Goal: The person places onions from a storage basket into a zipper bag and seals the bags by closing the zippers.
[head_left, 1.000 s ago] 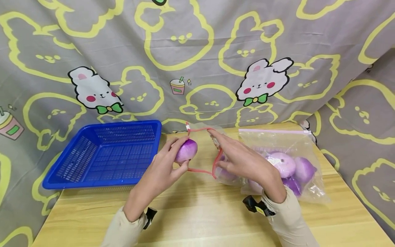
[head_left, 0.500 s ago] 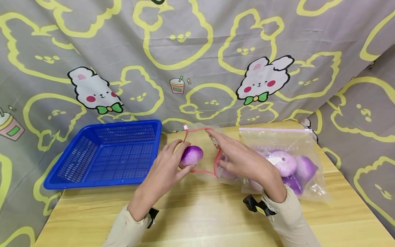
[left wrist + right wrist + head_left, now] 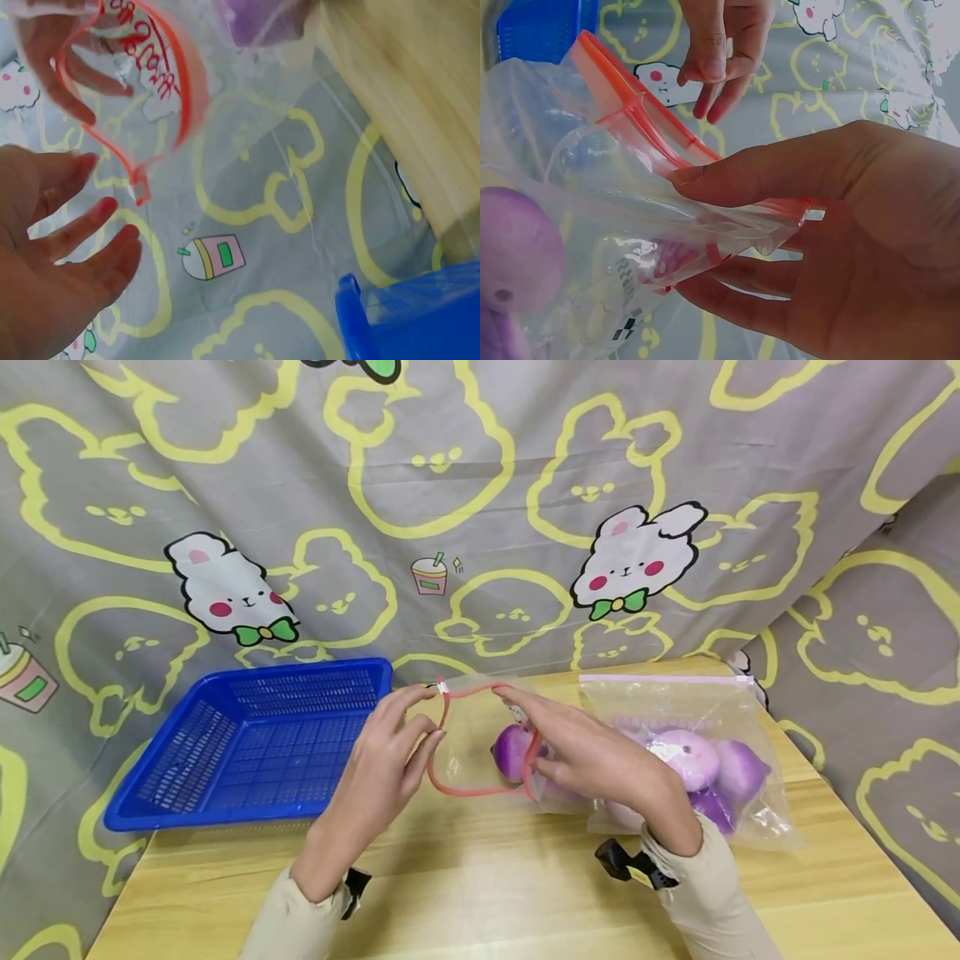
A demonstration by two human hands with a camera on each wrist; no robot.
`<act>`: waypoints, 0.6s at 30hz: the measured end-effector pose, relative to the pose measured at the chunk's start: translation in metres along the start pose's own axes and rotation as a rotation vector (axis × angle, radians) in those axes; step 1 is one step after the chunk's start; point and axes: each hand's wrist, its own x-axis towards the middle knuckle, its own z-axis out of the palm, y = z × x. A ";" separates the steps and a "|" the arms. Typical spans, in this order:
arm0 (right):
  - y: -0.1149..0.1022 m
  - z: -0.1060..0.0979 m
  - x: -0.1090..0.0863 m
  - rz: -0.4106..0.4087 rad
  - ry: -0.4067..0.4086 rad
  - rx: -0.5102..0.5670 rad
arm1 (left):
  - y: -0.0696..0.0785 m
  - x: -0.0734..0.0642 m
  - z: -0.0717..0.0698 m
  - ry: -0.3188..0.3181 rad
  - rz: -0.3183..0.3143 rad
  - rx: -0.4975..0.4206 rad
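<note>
A clear zip bag [image 3: 465,760] with a red rim gapes toward the left in the head view. My right hand [image 3: 600,747] holds its right side, the thumb [image 3: 739,176] over the red rim and fingers behind the plastic. Inside lies a purple onion [image 3: 512,753]; more purple shows deeper in the bag, partly behind the right hand. My left hand [image 3: 386,747] hovers at the bag's left rim, its fingertips beside the zip slider [image 3: 442,688]. In the left wrist view, the left fingers [image 3: 86,225] are loosely bent, apart from the bag, with nothing in them.
At the left of the wooden table [image 3: 480,893] stands a blue plastic basket [image 3: 382,693] with nothing in it. On the right lies a second clear zip bag [image 3: 667,695] with a lilac zip, holding several purple onions [image 3: 741,770]. A patterned curtain [image 3: 480,543] hangs behind.
My left hand has carried the onion rightward into the bag's mouth, let it go, and drawn back left to the rim. The right hand keeps its place on the bag.
</note>
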 end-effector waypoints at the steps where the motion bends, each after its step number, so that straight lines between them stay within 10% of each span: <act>1: 0.000 0.000 -0.001 -0.009 -0.002 0.001 | -0.002 0.001 0.000 0.011 -0.003 0.000; 11: -0.008 -0.008 -0.010 -0.071 -0.083 0.005 | -0.014 0.005 -0.006 -0.265 -0.005 0.052; 18: -0.017 -0.007 -0.037 -0.116 -0.013 -0.410 | -0.014 -0.002 -0.010 -0.298 0.032 0.050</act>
